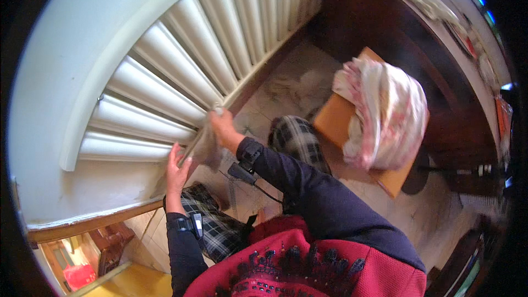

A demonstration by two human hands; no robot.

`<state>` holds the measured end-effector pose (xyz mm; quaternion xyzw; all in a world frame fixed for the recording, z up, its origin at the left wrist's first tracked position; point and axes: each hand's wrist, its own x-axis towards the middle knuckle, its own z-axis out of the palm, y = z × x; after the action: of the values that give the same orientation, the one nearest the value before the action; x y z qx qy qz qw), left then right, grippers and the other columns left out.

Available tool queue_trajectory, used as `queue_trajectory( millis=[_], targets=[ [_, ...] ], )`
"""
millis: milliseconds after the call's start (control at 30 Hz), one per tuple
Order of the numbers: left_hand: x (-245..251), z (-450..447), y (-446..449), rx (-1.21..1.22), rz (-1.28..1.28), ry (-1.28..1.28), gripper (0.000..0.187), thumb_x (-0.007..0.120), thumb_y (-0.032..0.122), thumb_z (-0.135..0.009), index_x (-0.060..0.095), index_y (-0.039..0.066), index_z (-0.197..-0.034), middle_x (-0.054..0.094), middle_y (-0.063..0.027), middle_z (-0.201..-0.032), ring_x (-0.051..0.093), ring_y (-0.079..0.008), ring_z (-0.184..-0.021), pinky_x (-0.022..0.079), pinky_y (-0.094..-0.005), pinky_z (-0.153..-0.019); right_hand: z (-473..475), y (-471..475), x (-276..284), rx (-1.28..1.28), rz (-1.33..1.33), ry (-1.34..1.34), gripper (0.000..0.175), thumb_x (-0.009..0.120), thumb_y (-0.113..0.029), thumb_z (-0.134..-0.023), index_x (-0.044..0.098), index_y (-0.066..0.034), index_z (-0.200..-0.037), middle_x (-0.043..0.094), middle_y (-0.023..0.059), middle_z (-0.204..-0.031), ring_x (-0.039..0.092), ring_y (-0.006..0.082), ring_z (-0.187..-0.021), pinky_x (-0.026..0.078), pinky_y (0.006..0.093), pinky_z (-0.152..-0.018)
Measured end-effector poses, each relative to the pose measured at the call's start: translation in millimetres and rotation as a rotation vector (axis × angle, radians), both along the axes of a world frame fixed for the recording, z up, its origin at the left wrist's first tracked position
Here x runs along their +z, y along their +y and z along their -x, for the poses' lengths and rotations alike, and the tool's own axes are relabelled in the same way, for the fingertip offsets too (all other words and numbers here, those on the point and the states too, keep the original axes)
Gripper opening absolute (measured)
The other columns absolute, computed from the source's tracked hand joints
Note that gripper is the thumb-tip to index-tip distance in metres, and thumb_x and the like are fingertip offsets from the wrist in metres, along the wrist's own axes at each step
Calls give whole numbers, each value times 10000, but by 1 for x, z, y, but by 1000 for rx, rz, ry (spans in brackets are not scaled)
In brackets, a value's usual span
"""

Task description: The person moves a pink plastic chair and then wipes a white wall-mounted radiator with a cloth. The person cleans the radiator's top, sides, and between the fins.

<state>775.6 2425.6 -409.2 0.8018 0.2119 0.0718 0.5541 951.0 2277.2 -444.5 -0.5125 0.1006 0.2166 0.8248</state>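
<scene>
A white column radiator (177,62) is mounted on the wall in front of me, its lower edge running beside both hands. My right hand (225,126) is at this edge, its fingers closed around a thin greyish cloth (208,148). The cloth hangs below the hand and is blurred. My left hand (178,173) is at the radiator's lower left end, thumb and fingers apart on either side of the bottom edge. Whether it grips the edge or a bit of the cloth is not clear.
To the right, a crumpled pink and white cloth (387,111) lies over an orange-brown board or seat (336,119). Dark wooden furniture (396,45) stands behind it. My plaid-clad knees (297,140) are close to the radiator above a tiled floor (255,111). A red object (79,276) is at lower left.
</scene>
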Motion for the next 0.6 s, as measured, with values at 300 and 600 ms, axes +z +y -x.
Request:
queue_trajectory(
  millis=[300,600],
  targets=[
    [52,15,-98,43,408,-287,671,767,189,-856,444,30,-1422,554,-122,-1344,579,-229,-1189,492,-340,-985,82,-76,154,344,-65,-361,303,618,-249,-852,637,25,-978,663,110,-889,586,198,-811,519,390,-749],
    [137,-17,-101,261,647,-464,506,546,435,-1015,545,80,-1375,615,-84,-1315,622,-262,-1146,539,-433,-968,106,-309,236,444,116,-900,613,703,-348,-941,544,51,-1378,663,195,-1249,641,292,-1155,493,385,-1024]
  ],
)
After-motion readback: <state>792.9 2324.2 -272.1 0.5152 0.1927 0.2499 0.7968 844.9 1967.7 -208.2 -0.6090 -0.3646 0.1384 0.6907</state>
